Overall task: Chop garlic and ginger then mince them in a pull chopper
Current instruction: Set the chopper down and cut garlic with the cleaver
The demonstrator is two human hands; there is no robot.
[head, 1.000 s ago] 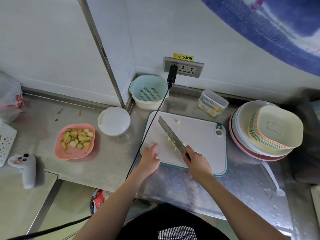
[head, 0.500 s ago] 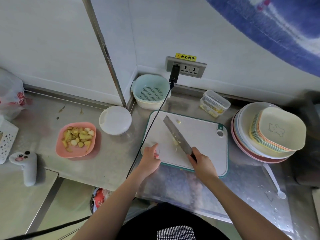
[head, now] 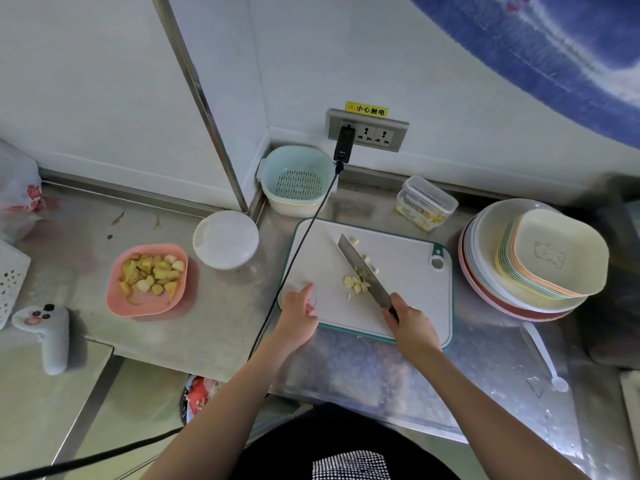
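Observation:
A white cutting board (head: 412, 296) with a teal rim lies on the steel counter. My right hand (head: 412, 325) grips the handle of a knife (head: 363, 270), whose blade lies slanted across the board. A small heap of chopped garlic (head: 355, 285) sits just left of the blade, and a few loose bits lie farther up. My left hand (head: 298, 313) rests at the board's left edge with its forefinger stretched out onto it. The pull chopper (head: 225, 242), white lid on, stands left of the board. A pink plate (head: 121, 299) holds ginger and garlic pieces.
A black cable (head: 294, 258) runs from the wall socket over the board's left edge. A mint colander (head: 277, 168) and a clear box (head: 427, 202) stand behind the board. Stacked plates (head: 485, 230), square bowls and a white spoon (head: 543, 355) are at right. A white controller (head: 48, 334) lies far left.
The knife has slid to the right and toward me across the board, which leaves the garlic heap in the open on the blade's left. My left hand has stayed at the board's edge.

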